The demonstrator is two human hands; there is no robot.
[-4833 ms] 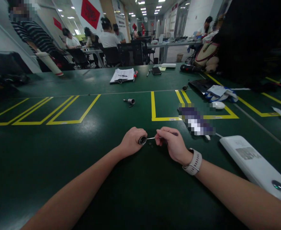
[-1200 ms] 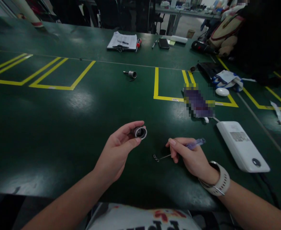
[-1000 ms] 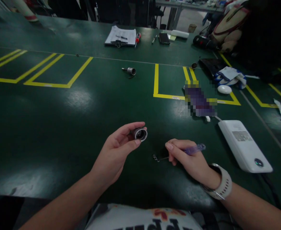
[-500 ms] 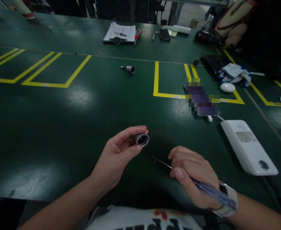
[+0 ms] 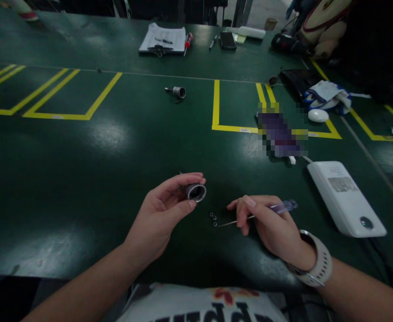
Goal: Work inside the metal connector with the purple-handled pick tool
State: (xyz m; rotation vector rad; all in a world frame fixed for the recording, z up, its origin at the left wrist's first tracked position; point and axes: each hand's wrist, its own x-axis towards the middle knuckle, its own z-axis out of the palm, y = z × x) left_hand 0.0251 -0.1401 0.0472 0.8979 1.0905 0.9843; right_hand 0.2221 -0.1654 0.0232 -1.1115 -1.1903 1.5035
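Note:
My left hand (image 5: 164, 210) is closed around a hollow metal cylinder (image 5: 196, 192), its open round end facing me and to the right. Between the fingers and thumb of my right hand (image 5: 270, 223) is a thin screwdriver with a clear purple handle (image 5: 285, 206). Its slim shaft points left, and the tip lies close to several small dark rings (image 5: 213, 218) on the green table. Whether the tip touches one of them I cannot tell. Farther back lies a similar metal cylinder with a thin shaft (image 5: 178, 92), a small dark piece beside it.
On the right are a white power bank (image 5: 347, 199) with a cable and a blurred-out phone (image 5: 278, 134). Behind them lie a white oval object (image 5: 318, 116) and a blue-white cloth (image 5: 328, 96). A clipboard with papers (image 5: 162, 39) and a red screwdriver (image 5: 188, 42) rest at the back.
My right hand has turned over, so the screwdriver's handle now points up and right instead of down and right. The small rings now lie apart from its tip. My left hand keeps its hold.

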